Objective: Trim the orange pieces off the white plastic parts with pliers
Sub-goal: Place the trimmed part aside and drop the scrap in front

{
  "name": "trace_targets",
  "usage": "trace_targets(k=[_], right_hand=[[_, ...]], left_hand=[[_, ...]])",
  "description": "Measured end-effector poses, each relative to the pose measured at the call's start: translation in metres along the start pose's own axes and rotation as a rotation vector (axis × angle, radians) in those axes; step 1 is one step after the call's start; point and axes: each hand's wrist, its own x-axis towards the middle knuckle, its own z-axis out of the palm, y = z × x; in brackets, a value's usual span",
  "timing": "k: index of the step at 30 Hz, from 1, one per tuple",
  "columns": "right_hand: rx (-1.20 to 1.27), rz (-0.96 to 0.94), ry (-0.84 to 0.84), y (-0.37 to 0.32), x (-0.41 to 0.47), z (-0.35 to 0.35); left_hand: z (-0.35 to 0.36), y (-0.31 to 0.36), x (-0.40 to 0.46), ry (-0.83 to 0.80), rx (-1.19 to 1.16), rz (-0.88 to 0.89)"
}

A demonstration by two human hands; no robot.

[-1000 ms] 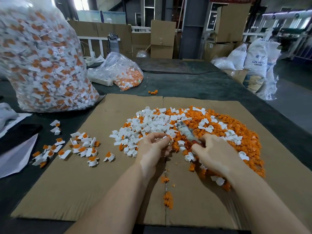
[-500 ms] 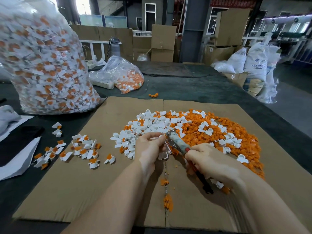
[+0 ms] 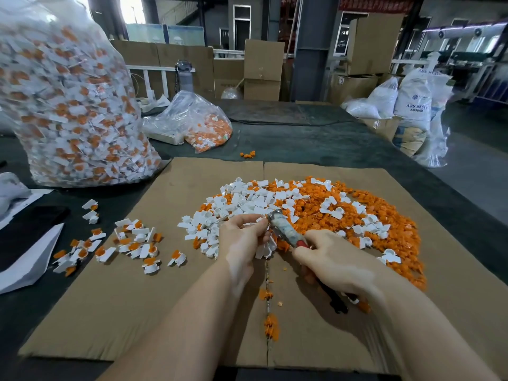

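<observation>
My left hand [image 3: 243, 240] pinches a small white plastic part [image 3: 257, 221] at its fingertips, over the middle of the cardboard sheet [image 3: 170, 284]. My right hand [image 3: 338, 264] grips the red and black handles of the pliers [image 3: 286, 232], whose worn jaws point up-left and meet the part. Behind the hands lies a heap of trimmed white parts [image 3: 242, 202], and to its right a wide pile of cut orange pieces [image 3: 384, 215]. Untrimmed white-and-orange parts [image 3: 132, 240] lie scattered at the left.
A big clear bag of untrimmed parts [image 3: 71, 105] stands at the back left, a smaller bag [image 3: 192, 122] behind the cardboard. Orange scraps [image 3: 270, 325] lie along the cardboard's centre seam. White paper [image 3: 27, 259] and a dark flat object sit at the left edge.
Both hands stay together at the centre. The pliers swung from pointing away to lying up-left against the part my left hand pinches; the handles now stick out below my right hand.
</observation>
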Motion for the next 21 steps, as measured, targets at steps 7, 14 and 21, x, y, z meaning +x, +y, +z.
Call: trace_targets(k=[7, 14, 21], right_hand=[[-0.099, -0.038, 0.115, 0.004, 0.003, 0.008], [0.001, -0.051, 0.289, 0.02, 0.005, 0.017], [-0.39, 0.107, 0.587, 0.047, 0.03, 0.01]], left_hand=[[0.002, -0.002, 0.001, 0.042, 0.026, 0.013], [-0.002, -0.003, -0.004, 0.033, -0.018, 0.031], [-0.02, -0.014, -0.012, -0.023, 0.442, 0.255]])
